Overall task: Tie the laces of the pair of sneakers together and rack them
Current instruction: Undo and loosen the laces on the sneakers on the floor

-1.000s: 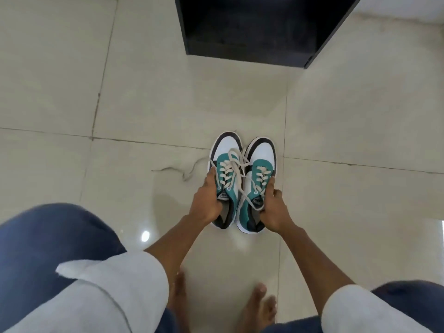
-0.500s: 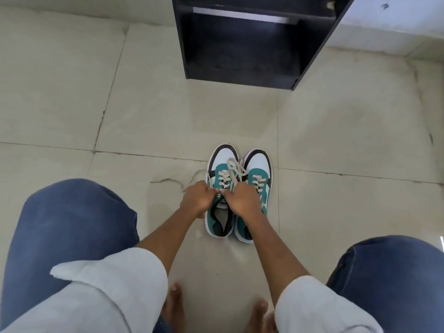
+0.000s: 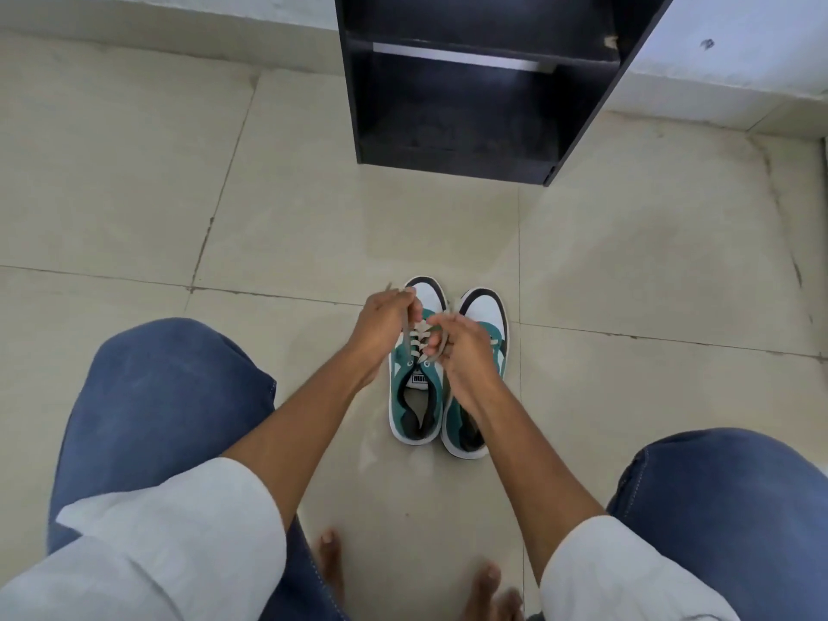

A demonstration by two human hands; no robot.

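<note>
Directly under the hands, a pair of sneakers point(image 3: 441, 378) is seen standing on the tiled floor point(image 3: 224, 217), side by side and touching, with the white toes pointed away from the person. Both shoes are green and white with dark trim, and their openings are turned toward the person's bare feet point(image 3: 331, 562).

The left hand point(image 3: 381, 327) is held above the toe part of the left shoe, and its fingers are closed around a pale lace point(image 3: 405, 333), which is pulled up and runs down from the fist to the eyelets. A short end of this lace is seen sticking out above the knuckles. The right hand point(image 3: 461, 351) is held just beside the left hand, over the gap between the two shoes, and its fingers are pinched on another piece of lace. The two hands are very near each other; whether they touch cannot be told. How the laces cross between them is hidden by the fingers.

Beyond the hands, well apart from the shoes, a black rack point(image 3: 470, 105) is placed against the wall, with an open lower compartment and one shelf above it. Nearer than the hands, two knees in blue jeans point(image 3: 157, 396) are seen at each side, and white sleeves point(image 3: 179, 531) are rolled up on both forearms.
</note>
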